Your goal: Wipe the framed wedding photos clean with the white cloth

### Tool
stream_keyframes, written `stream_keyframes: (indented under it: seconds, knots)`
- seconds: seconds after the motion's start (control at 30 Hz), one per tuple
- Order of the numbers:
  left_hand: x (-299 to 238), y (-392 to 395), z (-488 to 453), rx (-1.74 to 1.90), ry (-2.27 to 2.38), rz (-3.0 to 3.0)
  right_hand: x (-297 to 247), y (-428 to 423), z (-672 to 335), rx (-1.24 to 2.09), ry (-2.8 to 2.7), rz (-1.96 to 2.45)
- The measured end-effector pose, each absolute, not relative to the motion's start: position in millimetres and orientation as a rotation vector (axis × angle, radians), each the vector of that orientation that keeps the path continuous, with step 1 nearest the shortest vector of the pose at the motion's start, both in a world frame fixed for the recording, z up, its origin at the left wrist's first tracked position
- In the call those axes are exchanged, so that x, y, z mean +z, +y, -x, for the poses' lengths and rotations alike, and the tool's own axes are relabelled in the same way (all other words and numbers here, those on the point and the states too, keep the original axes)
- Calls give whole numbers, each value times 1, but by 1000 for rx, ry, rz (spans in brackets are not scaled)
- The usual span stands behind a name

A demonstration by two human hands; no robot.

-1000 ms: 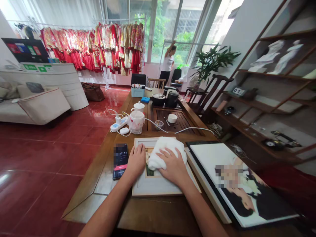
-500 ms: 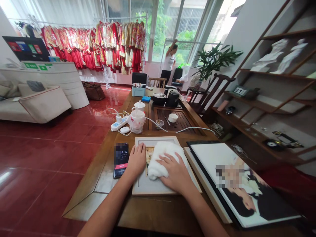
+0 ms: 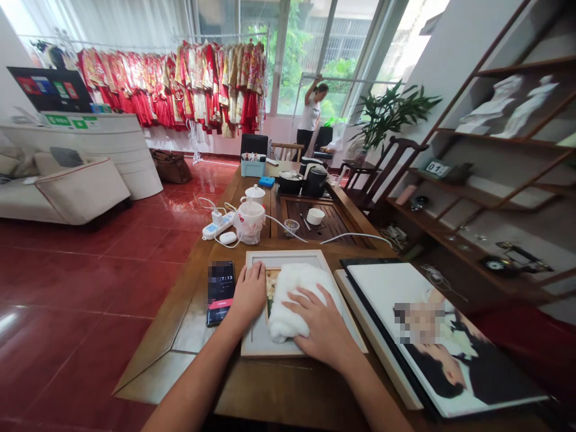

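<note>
A phone (image 3: 220, 292) lies face up on the desk (image 3: 288, 390), just beside the left edge of a white-matted picture frame (image 3: 270, 342) that lies flat in front of the person. The left hand (image 3: 247, 294) rests on that left border, fingers flat and spread, its grip closed on nothing; it seems only to steady the frame. If the frame slid leftward under pressure, it could nudge the phone toward the desk edge.

The right hand (image 3: 321, 324) presses a bunched white cloth (image 3: 292, 294) onto the glass over the photo, fingers spread and lightly curled over the cloth's near end rather than pinching it. Pushing hard on glazing could flex or crack it, I judge, and any grit caught in the cloth might scratch the surface.

Further right, a large photo print (image 3: 432, 336) lies near the frame, its dark border partly past the desk's corner. A wide sweep of the right forearm could catch it and shift it off.
</note>
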State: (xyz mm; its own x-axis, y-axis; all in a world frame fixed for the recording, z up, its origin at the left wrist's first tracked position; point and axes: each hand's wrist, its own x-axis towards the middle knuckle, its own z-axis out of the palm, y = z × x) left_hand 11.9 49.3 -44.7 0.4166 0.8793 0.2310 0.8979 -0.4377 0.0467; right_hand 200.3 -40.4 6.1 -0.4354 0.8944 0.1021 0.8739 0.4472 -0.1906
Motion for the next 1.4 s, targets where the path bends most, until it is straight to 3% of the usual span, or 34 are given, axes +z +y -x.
stream_keyframes:
  seconds: [0.33, 0.67, 0.97, 1.4]
  knots:
    - [-40, 48, -11, -297, -1638, 2590, 4, 4, -193, 94, -2472, 1625]
    - [-44, 49, -11, -349, -1605, 2575, 13, -33, -196, 279, -2560, 1457]
    - [-42, 49, -10, -288, -1622, 2599, 9, 7, -181, 154, -2513, 1556]
    - [-42, 49, -11, -313, -1635, 2585, 9, -26, -193, 199, -2539, 1585]
